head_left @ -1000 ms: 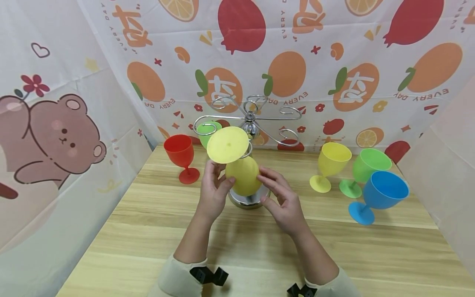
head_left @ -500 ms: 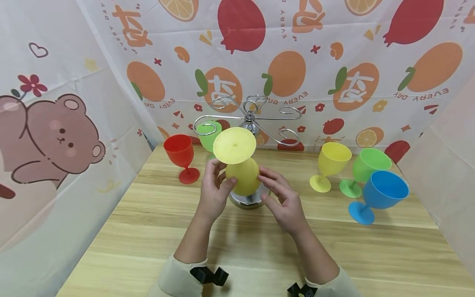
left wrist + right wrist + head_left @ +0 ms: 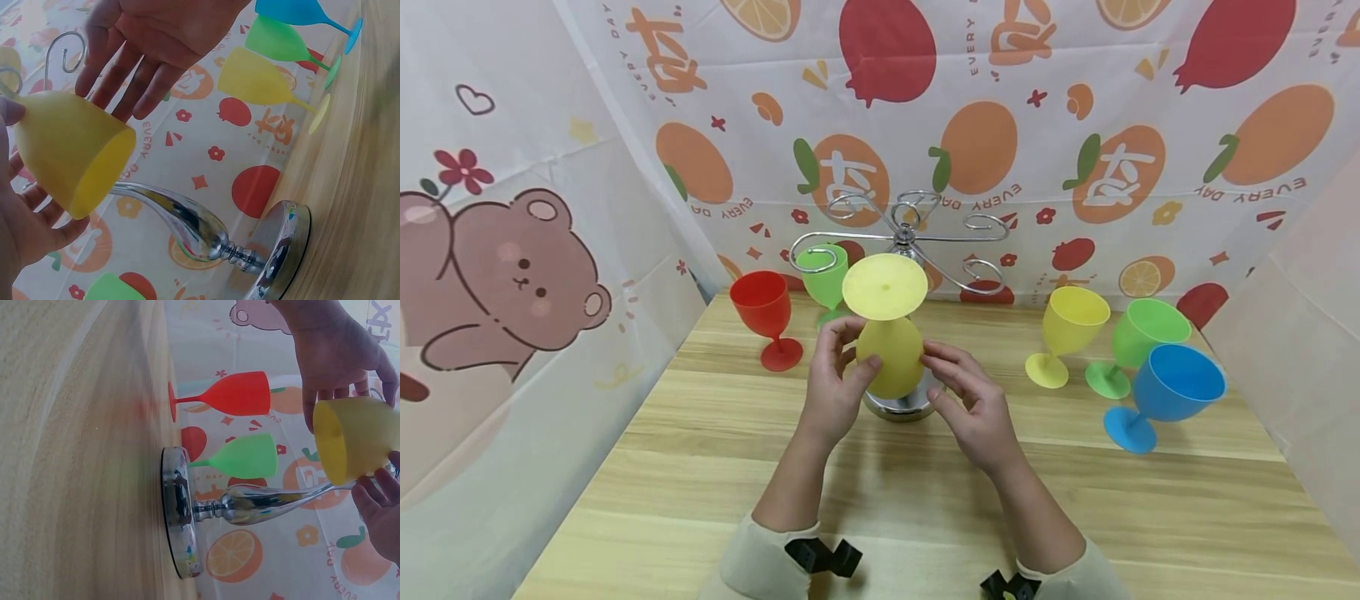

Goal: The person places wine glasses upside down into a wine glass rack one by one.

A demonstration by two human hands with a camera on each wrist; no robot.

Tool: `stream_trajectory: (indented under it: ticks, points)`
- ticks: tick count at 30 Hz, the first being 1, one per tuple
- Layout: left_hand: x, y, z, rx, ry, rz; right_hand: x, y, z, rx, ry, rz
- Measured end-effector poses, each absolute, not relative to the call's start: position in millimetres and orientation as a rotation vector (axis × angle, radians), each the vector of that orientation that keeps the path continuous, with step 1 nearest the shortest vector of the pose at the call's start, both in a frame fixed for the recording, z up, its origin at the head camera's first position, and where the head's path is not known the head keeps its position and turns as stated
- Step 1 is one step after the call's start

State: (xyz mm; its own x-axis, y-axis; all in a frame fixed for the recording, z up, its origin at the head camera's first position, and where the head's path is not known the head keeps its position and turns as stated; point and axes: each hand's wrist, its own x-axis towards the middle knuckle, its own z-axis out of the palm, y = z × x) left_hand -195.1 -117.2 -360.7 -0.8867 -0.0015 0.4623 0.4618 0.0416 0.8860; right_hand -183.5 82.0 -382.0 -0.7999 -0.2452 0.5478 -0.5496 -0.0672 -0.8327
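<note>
Upside down in the air, a yellow goblet hangs in front of the chrome stand, its round foot on top and its mouth downward. My left hand grips the bowl from the left, thumb on the near side. On the other side my right hand touches the bowl with its fingertips, fingers loosely bent. The left wrist view shows the held goblet tilted beside the stand's stem. Curled wire arms spread from the stand's top. Part of the stem is hidden behind the goblet.
Upright at left stand a red goblet and, farther back, a green one. At right are a yellow goblet, a green goblet and a blue goblet. A printed cloth hangs behind the wooden table.
The held goblet's foot has swung to the right, from left of the bowl to straight above it. Both hands have stayed nearly in place.
</note>
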Motion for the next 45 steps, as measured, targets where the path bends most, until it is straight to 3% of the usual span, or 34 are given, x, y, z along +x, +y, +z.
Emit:
stream_trajectory:
  ticks: [45]
  points:
    - [-198.3,-116.2,-366.0,-0.365,-2.197,-1.74,-188.0,78.7,-386.3,0.732,-2.068,1.968]
